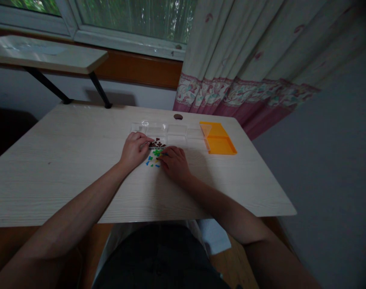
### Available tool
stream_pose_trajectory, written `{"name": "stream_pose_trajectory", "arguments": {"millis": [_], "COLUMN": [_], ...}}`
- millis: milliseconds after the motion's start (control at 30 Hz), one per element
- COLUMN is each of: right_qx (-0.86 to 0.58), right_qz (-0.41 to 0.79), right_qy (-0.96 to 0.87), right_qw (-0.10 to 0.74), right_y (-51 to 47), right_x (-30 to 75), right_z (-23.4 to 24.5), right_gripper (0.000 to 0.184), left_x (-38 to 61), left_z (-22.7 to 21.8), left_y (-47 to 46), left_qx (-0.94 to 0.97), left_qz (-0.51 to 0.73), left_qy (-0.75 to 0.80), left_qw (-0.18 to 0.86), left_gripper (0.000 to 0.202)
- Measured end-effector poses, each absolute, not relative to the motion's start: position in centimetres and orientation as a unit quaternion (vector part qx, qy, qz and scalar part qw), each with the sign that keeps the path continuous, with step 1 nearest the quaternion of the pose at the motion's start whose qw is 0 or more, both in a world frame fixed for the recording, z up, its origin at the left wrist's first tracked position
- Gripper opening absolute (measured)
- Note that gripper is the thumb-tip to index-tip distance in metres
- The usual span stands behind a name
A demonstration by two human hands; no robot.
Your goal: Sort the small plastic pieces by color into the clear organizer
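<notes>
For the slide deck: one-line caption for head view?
Left hand at clear compartment tray, right hand on small coloured pieces, pale wooden desk.

1. A clear compartment tray (177, 130) is being left lying flat near the table's far edge, its long side running along that edge.
2. A small heap of dark brown pieces (157, 143) is being held in one near compartment at its left end.
3. A loose scatter of small coloured pieces (153, 159), green, blue and yellow, is being left on the tabletop just in front of that compartment.
</notes>
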State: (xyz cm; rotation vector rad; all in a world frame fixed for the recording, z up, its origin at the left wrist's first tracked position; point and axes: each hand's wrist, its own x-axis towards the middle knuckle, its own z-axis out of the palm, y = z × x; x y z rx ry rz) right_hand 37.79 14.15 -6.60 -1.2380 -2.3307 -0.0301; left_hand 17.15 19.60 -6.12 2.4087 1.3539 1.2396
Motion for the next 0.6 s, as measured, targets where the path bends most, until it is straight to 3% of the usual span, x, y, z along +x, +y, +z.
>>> {"name": "stream_pose_trajectory", "arguments": {"millis": [600], "right_qx": [-0.457], "right_qz": [-0.018], "right_qy": [-0.859], "right_qw": [0.232], "right_y": [14.30], "right_x": [37.47], "right_z": [-6.68], "right_gripper": [0.021], "left_x": [17.16], "left_z": [-6.10], "left_y": [19.59], "left_qx": [0.797], "left_qz": [0.405], "left_qy": [0.445], "left_qw": [0.060], "left_gripper": [0.025]}}
